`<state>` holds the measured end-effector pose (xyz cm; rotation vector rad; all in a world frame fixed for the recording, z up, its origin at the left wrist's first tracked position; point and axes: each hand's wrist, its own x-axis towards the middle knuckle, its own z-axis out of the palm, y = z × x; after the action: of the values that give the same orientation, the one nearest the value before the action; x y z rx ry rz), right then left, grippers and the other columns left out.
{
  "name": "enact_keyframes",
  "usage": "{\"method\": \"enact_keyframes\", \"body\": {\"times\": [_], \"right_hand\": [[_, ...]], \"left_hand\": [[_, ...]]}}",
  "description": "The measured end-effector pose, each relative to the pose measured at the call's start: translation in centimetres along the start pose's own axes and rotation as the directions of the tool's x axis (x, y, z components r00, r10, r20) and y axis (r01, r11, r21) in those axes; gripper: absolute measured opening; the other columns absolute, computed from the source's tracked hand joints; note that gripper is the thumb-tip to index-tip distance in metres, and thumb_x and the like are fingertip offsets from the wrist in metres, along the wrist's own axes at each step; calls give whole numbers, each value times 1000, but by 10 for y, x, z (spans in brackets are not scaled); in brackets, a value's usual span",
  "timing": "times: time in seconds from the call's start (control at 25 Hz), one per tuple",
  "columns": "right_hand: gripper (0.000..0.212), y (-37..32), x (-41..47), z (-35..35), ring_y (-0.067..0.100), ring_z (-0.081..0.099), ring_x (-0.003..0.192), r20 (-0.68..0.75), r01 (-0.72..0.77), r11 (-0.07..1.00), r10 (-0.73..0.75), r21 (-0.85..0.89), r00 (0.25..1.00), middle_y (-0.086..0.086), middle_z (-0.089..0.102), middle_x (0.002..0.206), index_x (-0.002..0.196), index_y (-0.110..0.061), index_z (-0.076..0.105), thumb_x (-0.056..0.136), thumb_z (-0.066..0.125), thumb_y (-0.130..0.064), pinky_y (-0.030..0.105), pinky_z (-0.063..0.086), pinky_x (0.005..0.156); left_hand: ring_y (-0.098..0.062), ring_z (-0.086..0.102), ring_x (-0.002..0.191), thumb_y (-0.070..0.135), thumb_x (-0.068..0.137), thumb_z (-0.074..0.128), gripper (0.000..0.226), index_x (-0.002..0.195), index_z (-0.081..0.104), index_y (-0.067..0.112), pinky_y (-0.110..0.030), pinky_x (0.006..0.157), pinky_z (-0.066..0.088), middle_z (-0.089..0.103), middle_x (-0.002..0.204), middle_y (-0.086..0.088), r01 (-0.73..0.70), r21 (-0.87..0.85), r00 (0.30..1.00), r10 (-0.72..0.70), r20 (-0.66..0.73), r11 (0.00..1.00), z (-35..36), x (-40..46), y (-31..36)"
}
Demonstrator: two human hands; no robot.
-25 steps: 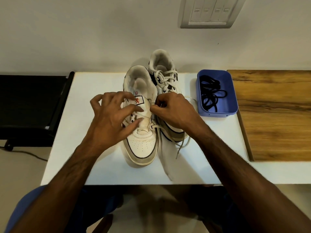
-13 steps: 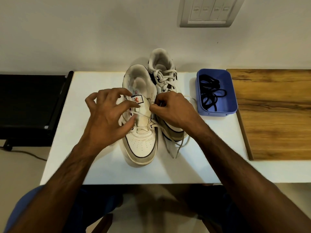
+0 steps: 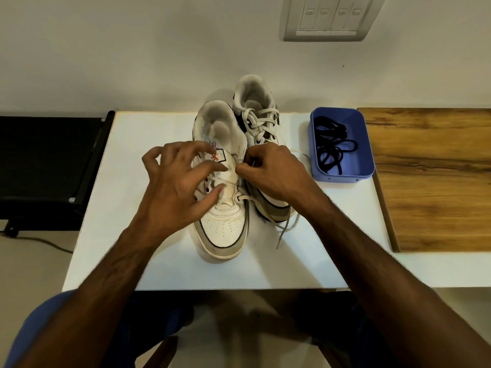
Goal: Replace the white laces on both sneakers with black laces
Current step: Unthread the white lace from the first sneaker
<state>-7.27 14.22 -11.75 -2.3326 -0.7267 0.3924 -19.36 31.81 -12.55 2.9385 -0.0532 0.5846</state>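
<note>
— Hands, item one?
— Left hand (image 3: 175,187): fingers spread and hooked over the tongue of the near sneaker (image 3: 221,208), fingertips on the white lace (image 3: 225,185) crossing there; whether it pinches the lace I cannot tell. Right hand (image 3: 273,170): fingers curled tight, pinching that lace at the sneaker's right edge.
— Containers?
— One blue tray (image 3: 342,172), right of the shoes, holding the black laces (image 3: 332,147) in a loose tangle.
— The shoes themselves?
— Two, side by side on the white table (image 3: 132,208), toes toward the person. The near one is mostly unlaced, lace left only in the lower holes. The far sneaker (image 3: 259,112), partly behind the right hand, is laced white; a loose lace end (image 3: 285,229) trails on the table.
— Surroundings?
— Wooden board (image 3: 435,176) beyond the tray; switch plate (image 3: 329,17) on the wall; black stand (image 3: 47,168) far left.
</note>
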Motion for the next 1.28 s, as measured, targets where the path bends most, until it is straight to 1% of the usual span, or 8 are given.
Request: {"method": "enact_keyframes", "body": {"times": [0.12, 0.36, 0.48, 0.6, 0.84, 0.96, 1.08, 1.28], "right_hand": [[23, 0, 1, 1, 9, 58, 66, -1, 3, 1000, -3, 0, 1000, -11, 61, 67, 69, -26, 62, 85, 62, -42, 30, 46, 61], [23, 1, 0, 0, 8, 58, 65, 5, -5, 1000, 5, -3, 1000, -12, 60, 66, 69, -26, 62, 86, 62, -42, 27, 42, 60], [23, 1, 0, 1, 8, 58, 66, 2, -6, 1000, 6, -3, 1000, -12, 61, 67, 70, -26, 63, 85, 62, -43, 29, 45, 60], [23, 1, 1, 1, 9, 59, 66, -3, -4, 1000, 4, 3, 1000, -11, 61, 67, 69, -26, 62, 85, 61, -43, 33, 50, 62], [22, 1, 0, 0, 8, 58, 65, 3, -2, 1000, 2, 8, 1000, -12, 61, 66, 69, -27, 62, 85, 62, -41, 27, 42, 59], [22, 1, 1, 1, 9, 59, 67, 4, -3, 1000, 3, 8, 1000, -11, 62, 67, 70, -27, 63, 85, 62, -42, 31, 48, 62], [20, 0, 1, 0, 10, 60, 68, 4, -8, 1000, 8, 7, 1000, -12, 62, 68, 71, -29, 63, 85, 61, -42, 33, 50, 63], [21, 2, 0, 0, 9, 59, 66, 7, -8, 1000, 7, 12, 1000, -12, 61, 68, 70, -27, 62, 85, 62, -42, 27, 42, 60]], "left_hand": [[-27, 48, 121, 38, 85, 70, 16, 91, 77, 24, -45, 94, 24, 64, 129, -3, -102, 26, 994, 101, 34, 994, 9, 2, 8], [-28, 49, 121, 36, 86, 67, 16, 90, 72, 21, -45, 92, 25, 63, 125, -1, 73, 18, 994, -72, -79, 997, -8, -3, -15], [-29, 49, 122, 39, 86, 70, 23, 102, 75, 22, -46, 93, 25, 62, 131, -3, -53, 54, 998, 54, -24, 997, -2, -1, -4], [-30, 52, 118, 33, 85, 75, 14, 93, 76, 21, -47, 94, 26, 65, 127, -6, -170, 85, 986, 169, 17, 982, 8, 2, 7], [-30, 52, 120, 36, 88, 66, 18, 91, 73, 20, -47, 93, 26, 65, 126, -2, 29, 88, 998, -24, -56, 996, -9, -1, -13], [-29, 50, 121, 38, 88, 69, 24, 103, 74, 21, -47, 94, 26, 63, 130, -5, -100, 108, 995, 101, -1, 989, 2, 1, -1], [-28, 52, 117, 31, 88, 71, 14, 94, 74, 19, -48, 94, 27, 66, 125, -5, -193, 131, 981, 194, 5, 972, 12, 4, 9], [-29, 51, 113, 26, 81, 67, 10, 82, 65, 16, -42, 90, 24, 64, 118, -2, 87, 48, 986, -79, -149, 995, -18, -1, -22]]}}
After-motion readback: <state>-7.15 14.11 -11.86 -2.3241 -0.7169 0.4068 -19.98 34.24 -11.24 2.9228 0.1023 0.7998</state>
